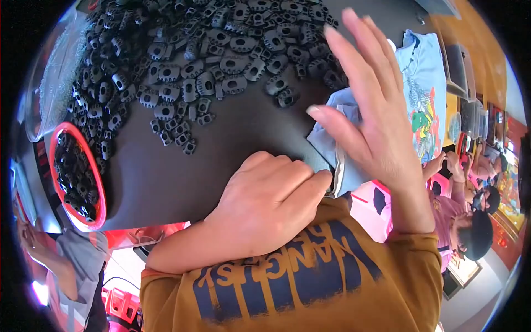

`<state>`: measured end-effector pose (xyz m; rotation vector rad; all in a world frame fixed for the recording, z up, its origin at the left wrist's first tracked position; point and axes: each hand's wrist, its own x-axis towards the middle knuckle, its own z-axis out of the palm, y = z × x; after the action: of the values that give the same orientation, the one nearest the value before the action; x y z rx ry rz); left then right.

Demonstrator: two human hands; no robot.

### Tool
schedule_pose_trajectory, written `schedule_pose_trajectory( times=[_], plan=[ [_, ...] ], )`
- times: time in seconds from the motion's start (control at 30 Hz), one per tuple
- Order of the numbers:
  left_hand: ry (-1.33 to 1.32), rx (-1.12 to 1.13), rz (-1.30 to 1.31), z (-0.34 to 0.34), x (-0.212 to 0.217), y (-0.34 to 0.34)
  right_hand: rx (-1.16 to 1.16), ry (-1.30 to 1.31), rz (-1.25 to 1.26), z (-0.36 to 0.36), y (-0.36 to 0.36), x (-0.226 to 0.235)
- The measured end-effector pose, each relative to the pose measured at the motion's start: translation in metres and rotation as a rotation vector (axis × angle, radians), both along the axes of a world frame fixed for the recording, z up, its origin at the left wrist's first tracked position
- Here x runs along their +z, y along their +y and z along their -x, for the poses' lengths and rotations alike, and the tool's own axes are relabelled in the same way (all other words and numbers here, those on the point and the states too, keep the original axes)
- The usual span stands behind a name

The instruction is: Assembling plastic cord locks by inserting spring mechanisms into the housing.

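— Clearly risky: the left hand (pixel 265 202), fingers curled, pinches the hem of a light-blue garment (pixel 337 130) at the edge of the dark table (pixel 182 171), while the right hand (pixel 370 122) hovers above it, fingers spread, gripping nothing.

— What could slip?

— A tug might sweep the nearby black plastic cord stoppers (pixel 221 61) off. The left fingertips are hidden, and the red bowl (pixel 98 182) blurs toward the rim.

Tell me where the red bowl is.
The red bowl sits at the table's far left edge in the head view, beside the pile of black clips, well left of both hands.
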<state>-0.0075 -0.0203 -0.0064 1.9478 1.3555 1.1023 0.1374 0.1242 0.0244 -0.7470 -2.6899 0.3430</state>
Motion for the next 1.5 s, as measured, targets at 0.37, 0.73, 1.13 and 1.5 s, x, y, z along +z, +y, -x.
schedule_pose_trajectory(
  times=[0.37, 0.73, 1.13, 1.5],
  plan=[
    [-0.129, 0.032, -0.078, 0.005, -0.006, -0.007, 0.225, -0.181, 0.129, 0.063, 0.036, 0.005],
    [-0.093, -0.031, -0.131, 0.006, -0.010, -0.006, 0.271, -0.239, 0.101, 0.065, 0.034, 0.006],
    [-0.075, -0.072, -0.086, 0.008, -0.003, -0.002, 0.318, -0.181, -0.054, 0.071, 0.033, -0.012],
    [-0.023, -0.088, -0.073, 0.008, 0.003, 0.004, 0.368, -0.013, 0.005, 0.088, 0.025, -0.014]
  ],
)
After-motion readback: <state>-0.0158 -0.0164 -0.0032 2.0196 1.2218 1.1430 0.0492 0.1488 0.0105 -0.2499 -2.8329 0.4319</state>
